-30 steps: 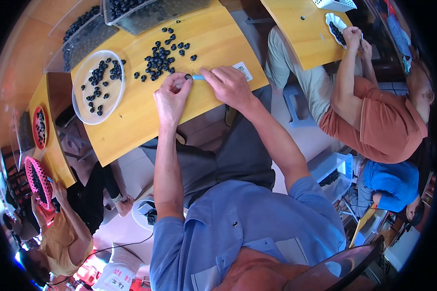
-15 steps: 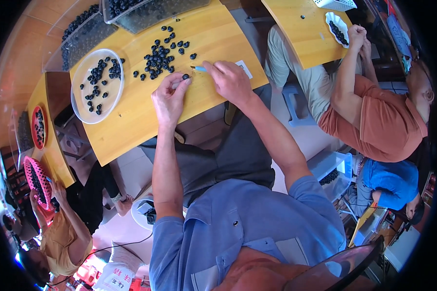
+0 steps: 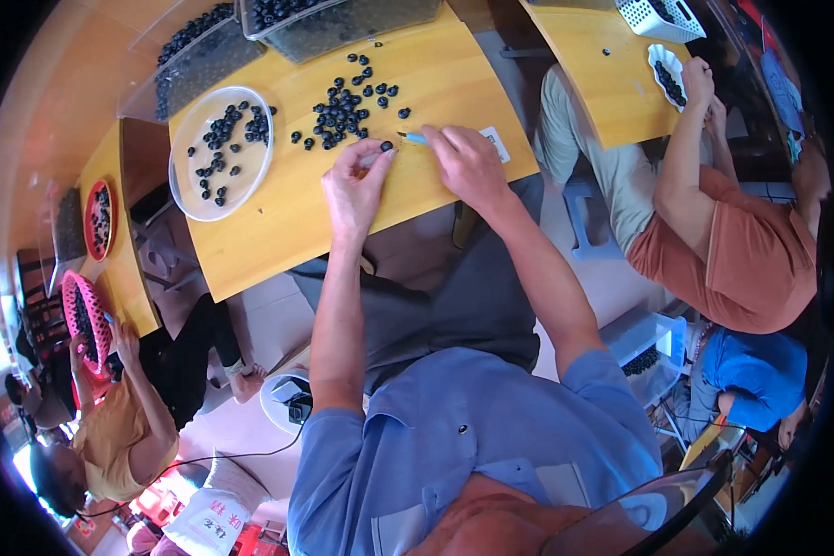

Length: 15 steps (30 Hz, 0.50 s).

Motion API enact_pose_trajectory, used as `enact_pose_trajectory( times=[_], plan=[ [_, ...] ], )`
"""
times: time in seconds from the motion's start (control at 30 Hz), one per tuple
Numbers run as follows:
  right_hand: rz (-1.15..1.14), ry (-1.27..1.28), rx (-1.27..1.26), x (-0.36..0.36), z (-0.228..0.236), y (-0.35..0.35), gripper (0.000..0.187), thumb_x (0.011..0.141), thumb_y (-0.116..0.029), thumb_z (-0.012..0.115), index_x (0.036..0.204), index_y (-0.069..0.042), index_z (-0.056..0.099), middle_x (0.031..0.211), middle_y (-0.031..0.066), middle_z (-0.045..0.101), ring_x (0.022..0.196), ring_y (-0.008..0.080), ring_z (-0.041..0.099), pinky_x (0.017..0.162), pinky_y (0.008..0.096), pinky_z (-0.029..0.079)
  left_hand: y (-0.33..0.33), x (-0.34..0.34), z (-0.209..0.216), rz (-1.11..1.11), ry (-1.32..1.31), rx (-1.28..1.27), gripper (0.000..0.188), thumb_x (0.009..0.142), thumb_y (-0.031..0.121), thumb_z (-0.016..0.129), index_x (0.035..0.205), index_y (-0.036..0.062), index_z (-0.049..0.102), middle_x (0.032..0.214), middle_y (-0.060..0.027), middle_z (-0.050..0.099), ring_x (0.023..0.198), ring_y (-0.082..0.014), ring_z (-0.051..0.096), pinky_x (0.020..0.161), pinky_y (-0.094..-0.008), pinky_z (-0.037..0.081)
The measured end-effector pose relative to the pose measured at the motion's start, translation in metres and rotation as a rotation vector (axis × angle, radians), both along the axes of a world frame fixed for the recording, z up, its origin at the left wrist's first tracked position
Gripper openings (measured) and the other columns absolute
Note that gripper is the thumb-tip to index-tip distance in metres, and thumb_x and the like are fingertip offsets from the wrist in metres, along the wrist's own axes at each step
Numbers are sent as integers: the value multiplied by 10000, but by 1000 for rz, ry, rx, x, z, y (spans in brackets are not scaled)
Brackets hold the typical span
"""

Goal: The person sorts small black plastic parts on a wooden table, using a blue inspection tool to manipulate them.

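Observation:
Between the thumb and fingertips of my left hand (image 3: 354, 196) is one small dark round bead-like piece (image 3: 386, 146). My right hand (image 3: 473, 169) grips a slim light-blue tool (image 3: 416, 138), its narrow tip pointing left toward that piece, with a small gap between them. What kind of tool it is cannot be made out. Just beyond my hands lies a loose heap of similar dark round pieces (image 3: 340, 119) on the yellow wooden table (image 3: 296, 199). To the left, a shallow clear round tray (image 3: 187, 190) holds several more of them, scattered.
Clear plastic bins (image 3: 361, 30) of dark pieces stand along the table's far edge. A white card (image 3: 497, 145) lies by the right edge. Co-workers sit left and right; one handles a pink basket (image 3: 74, 324), another sits by a white scalloped dish (image 3: 660, 57).
The whole view has shifted, so the table and my hands appear further right. Both hands keep their holds, with tool and piece in nearly the same relation.

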State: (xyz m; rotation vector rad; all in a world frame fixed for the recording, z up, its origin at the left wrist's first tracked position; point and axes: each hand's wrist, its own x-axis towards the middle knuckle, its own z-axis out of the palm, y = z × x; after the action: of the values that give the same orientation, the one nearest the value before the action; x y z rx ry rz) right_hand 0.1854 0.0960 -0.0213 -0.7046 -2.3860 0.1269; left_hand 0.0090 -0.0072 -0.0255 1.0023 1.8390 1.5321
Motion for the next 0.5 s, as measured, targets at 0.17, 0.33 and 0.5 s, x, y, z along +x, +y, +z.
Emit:
enact_pose_trajectory(
  times=[0.17,0.33,0.5],
  plan=[
    [11,43,5,-2,1,0,316,855,-19,672,1166,-6,723,864,111,639,787,296,673,729,419,555,1,-4,-5,-10,9,37,223,926,105,847,1103,0,763,967,-79,816,813,-90,736,738,-259,585],
    [14,80,12,-6,1,-1,292,856,-20,672,1144,-13,721,828,107,618,775,291,672,717,422,554,-3,-6,1,40,-43,29,226,925,107,844,1108,3,763,959,-76,813,817,-88,736,747,-261,584],
    [-24,47,6,-2,2,0,287,854,-7,665,1136,-16,716,828,105,617,777,285,678,710,421,557,-27,-41,18,280,270,74,203,917,109,839,1086,14,776,906,-71,797,795,-114,734,763,-288,587]
  ],
)
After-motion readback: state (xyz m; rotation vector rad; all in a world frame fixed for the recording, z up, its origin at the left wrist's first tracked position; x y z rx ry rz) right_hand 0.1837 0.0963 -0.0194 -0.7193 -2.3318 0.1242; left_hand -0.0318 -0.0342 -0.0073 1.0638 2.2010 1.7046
